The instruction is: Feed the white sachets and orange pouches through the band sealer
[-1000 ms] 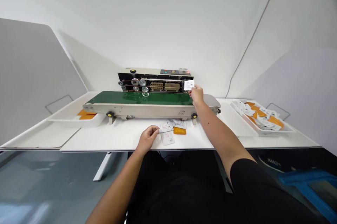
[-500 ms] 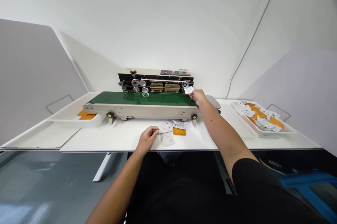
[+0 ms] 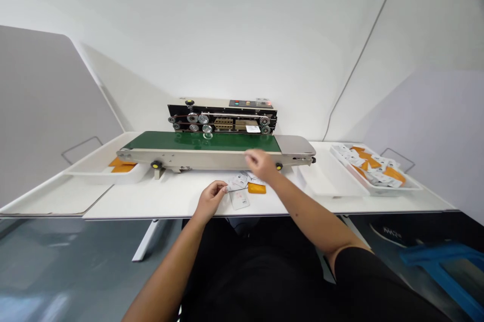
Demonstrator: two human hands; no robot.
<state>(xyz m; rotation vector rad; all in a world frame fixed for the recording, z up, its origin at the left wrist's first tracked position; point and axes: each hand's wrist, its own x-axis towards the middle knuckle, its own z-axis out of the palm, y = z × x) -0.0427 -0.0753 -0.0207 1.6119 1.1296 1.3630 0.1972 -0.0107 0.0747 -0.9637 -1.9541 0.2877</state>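
Observation:
In the head view, my left hand (image 3: 212,198) rests at the table's front, thumb and fingers pinched on the edge of a white sachet (image 3: 231,185). Beside it lie more white sachets (image 3: 239,200) and an orange sachet (image 3: 257,188). My right hand (image 3: 260,163), a little blurred, hovers in front of the green conveyor belt (image 3: 227,142); its fingers are curled and nothing shows in them. Behind the belt, another white sachet (image 3: 253,129) sits in the band sealer (image 3: 223,115), clear of both hands.
On the right stands a white tray (image 3: 378,192) filled with white and orange sachets. Another white tray (image 3: 85,176) at the left holds several orange sachets. The conveyor's metal end plate (image 3: 297,145) juts to the right. A blue stool (image 3: 442,261) is on the floor.
My right hand has let go of the white sachet at the sealer and drawn back toward me. That sachet has shifted left along the sealer. My left hand has hardly moved.

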